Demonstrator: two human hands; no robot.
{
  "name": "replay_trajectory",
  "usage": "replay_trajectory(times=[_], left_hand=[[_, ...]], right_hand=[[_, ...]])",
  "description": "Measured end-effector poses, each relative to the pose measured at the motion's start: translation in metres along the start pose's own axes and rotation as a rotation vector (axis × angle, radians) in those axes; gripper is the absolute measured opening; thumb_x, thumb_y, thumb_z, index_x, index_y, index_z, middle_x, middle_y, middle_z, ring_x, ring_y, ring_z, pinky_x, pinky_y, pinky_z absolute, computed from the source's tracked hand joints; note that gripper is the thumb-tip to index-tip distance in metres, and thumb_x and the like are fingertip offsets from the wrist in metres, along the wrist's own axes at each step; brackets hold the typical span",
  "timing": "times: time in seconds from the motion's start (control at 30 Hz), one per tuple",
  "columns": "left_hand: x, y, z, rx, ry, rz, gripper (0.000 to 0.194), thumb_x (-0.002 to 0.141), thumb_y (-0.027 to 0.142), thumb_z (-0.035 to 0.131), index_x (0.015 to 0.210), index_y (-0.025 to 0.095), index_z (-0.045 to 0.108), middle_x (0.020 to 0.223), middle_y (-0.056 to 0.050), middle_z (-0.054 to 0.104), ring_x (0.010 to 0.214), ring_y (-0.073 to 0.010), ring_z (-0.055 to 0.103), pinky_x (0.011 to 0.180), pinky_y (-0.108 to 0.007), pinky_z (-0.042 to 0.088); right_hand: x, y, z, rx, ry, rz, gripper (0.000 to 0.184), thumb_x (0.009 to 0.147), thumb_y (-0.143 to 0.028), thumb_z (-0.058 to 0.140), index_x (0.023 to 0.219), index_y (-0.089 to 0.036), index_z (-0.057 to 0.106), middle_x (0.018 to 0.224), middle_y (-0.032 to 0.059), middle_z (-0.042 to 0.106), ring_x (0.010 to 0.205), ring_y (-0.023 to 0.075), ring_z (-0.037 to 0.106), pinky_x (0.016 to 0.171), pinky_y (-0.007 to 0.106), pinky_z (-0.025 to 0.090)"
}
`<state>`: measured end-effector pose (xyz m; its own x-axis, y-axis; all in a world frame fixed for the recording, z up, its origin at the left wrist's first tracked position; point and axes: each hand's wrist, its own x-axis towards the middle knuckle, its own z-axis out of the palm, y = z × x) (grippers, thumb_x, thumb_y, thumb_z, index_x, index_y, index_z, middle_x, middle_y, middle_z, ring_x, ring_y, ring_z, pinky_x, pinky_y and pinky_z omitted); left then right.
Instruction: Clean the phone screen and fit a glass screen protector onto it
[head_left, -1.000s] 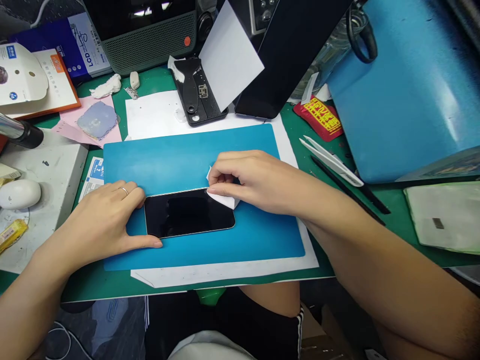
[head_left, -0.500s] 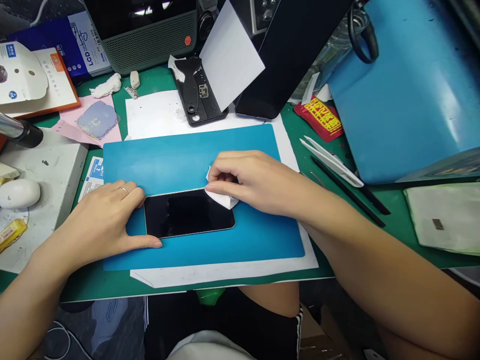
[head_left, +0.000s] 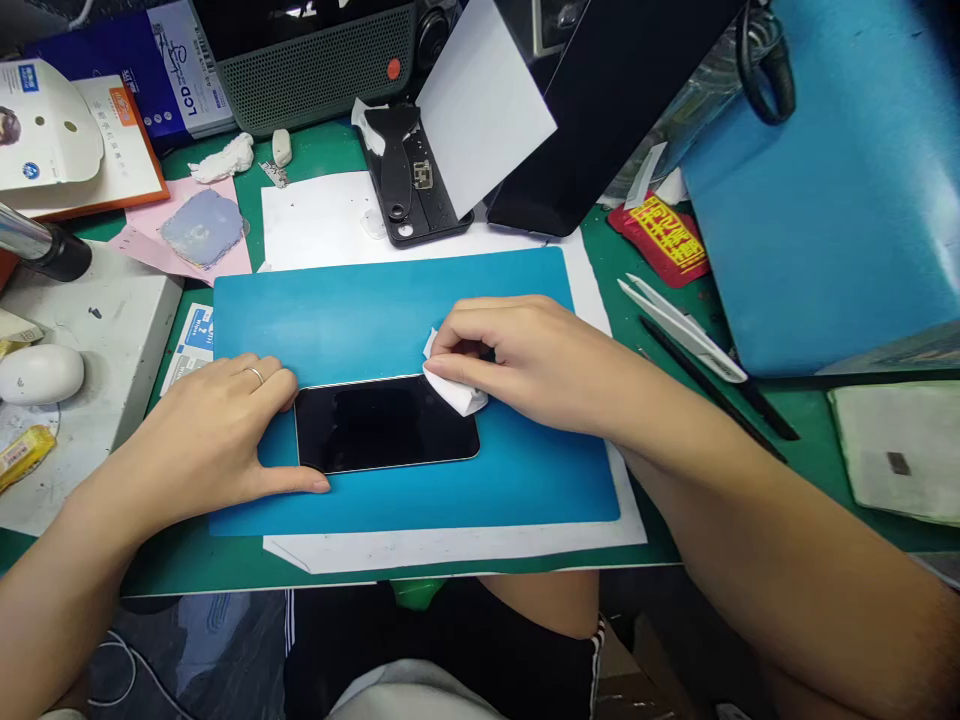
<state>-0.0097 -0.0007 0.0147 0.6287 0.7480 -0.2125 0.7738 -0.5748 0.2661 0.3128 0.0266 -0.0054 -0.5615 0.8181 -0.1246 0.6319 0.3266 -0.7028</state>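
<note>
A black smartphone (head_left: 375,425) lies screen up on a blue mat (head_left: 300,305). My left hand (head_left: 225,420), with a ring on one finger, grips its left end, the thumb along the near edge and the curled fingers at the far corner. Between the thumb and fingers of my right hand (head_left: 517,355) is a folded white wipe (head_left: 459,396). The wipe touches the phone's upper right corner and covers part of it. Some fingertips of my right hand are tucked out of sight.
White paper (head_left: 465,548) lies under the mat. Behind it are a black phone part with a scraper (head_left: 396,165) and a leaning white card (head_left: 484,110). White tweezers (head_left: 686,330) and a red packet (head_left: 660,240) lie right. A white box (head_left: 97,370) stands left.
The whole view has shifted slightly, so things appear a little further right. My right hand still holds the wipe at the phone's corner; my left hand keeps its grip.
</note>
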Motion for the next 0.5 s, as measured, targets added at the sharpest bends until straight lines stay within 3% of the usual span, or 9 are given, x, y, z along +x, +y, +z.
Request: replay_trajectory(times=[0.17, 0.37, 0.5], left_hand=[[0.001, 0.001, 0.001, 0.030, -0.024, -0.009, 0.073, 0.084, 0.097, 0.061, 0.085, 0.025, 0.053, 0.081, -0.004, 0.059, 0.072, -0.0260, 0.056, 0.069, -0.037, 0.036], [0.001, -0.001, 0.001, 0.038, -0.022, 0.010, 0.074, 0.086, 0.099, 0.057, 0.086, 0.025, 0.051, 0.082, -0.003, 0.058, 0.071, -0.0249, 0.054, 0.069, -0.037, 0.036], [0.000, -0.001, 0.001, 0.057, -0.004, 0.042, 0.073, 0.089, 0.097, 0.056, 0.088, 0.024, 0.051, 0.082, -0.003, 0.058, 0.072, -0.0252, 0.055, 0.068, -0.037, 0.036]], right_hand=[[0.000, -0.005, 0.005, -0.027, -0.008, 0.007, 0.021, 0.102, -0.028, 0.069, 0.083, -0.022, 0.066, 0.088, 0.0039, 0.070, 0.081, 0.0195, 0.064, 0.070, 0.032, 0.043], [-0.002, -0.011, 0.008, 0.005, 0.038, 0.123, 0.029, 0.104, -0.025, 0.064, 0.075, -0.022, 0.061, 0.085, 0.0034, 0.068, 0.078, 0.0189, 0.063, 0.069, 0.033, 0.044], [-0.002, -0.009, 0.004, 0.021, -0.014, 0.086, 0.023, 0.102, -0.028, 0.066, 0.080, -0.022, 0.066, 0.089, 0.0041, 0.070, 0.080, 0.0195, 0.063, 0.070, 0.033, 0.045]])
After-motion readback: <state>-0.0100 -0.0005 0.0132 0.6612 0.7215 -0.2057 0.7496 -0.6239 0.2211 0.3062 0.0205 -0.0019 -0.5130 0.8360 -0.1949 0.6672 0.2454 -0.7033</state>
